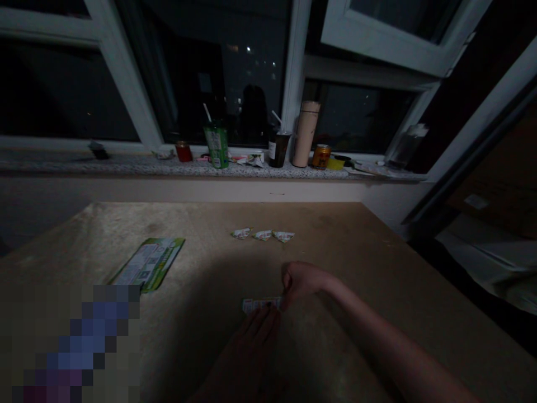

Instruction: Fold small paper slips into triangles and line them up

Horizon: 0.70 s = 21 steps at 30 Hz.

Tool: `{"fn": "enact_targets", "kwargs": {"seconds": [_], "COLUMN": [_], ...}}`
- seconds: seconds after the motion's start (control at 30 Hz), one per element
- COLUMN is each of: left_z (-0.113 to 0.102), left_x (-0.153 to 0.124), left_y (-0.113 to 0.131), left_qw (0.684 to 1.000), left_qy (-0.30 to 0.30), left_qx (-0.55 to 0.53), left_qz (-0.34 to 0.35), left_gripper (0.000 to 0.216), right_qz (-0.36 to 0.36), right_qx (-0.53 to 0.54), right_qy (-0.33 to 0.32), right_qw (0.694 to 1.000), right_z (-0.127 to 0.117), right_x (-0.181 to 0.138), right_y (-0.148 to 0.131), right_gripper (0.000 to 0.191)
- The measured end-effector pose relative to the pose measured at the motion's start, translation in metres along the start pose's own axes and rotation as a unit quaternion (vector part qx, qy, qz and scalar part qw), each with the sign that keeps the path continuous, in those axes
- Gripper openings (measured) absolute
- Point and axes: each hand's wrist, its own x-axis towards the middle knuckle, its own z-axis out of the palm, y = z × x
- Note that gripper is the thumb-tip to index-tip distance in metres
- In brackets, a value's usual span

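Note:
A narrow strip of printed wrapper, white and green with dark lettering, lies on the tan table in front of me. My left hand rests on it with the fingers stretched out flat, covering its near edge. At the strip's right end my right hand is curled in a pinch, fingertips against that end. Both hands are in dim light, so the exact grip is hard to see. Beyond them, three small folded wrapper pieces, the left one, the middle one and the right one, sit in a row.
A green and white printed packet lies on the table's left side. On the windowsill stand a green cup, a dark drink cup, a pink flask and an orange can. Blurred blocks cover the lower left.

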Motion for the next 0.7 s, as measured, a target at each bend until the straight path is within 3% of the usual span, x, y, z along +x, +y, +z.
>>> {"fn": "enact_targets", "kwargs": {"seconds": [0.23, 0.5, 0.7], "left_z": [0.002, 0.010, 0.003], "left_x": [-0.002, 0.000, -0.002], "left_y": [-0.001, -0.008, 0.000], "left_qw": [1.000, 1.000, 1.000], "left_qy": [-0.024, -0.001, -0.003], "left_qx": [0.017, 0.013, 0.023], "left_qz": [-0.009, 0.006, -0.004], "left_gripper": [0.082, 0.089, 0.083], "right_qz": [0.051, -0.112, -0.074], "right_qx": [-0.012, 0.072, 0.024], "right_qy": [0.031, -0.020, -0.024], "right_qw": [0.998, 0.991, 0.997], "right_z": [0.006, 0.010, 0.007], "right_x": [0.002, 0.007, 0.009], "right_y": [-0.007, 0.006, -0.003], "right_gripper": [0.029, 0.017, 0.020]}}
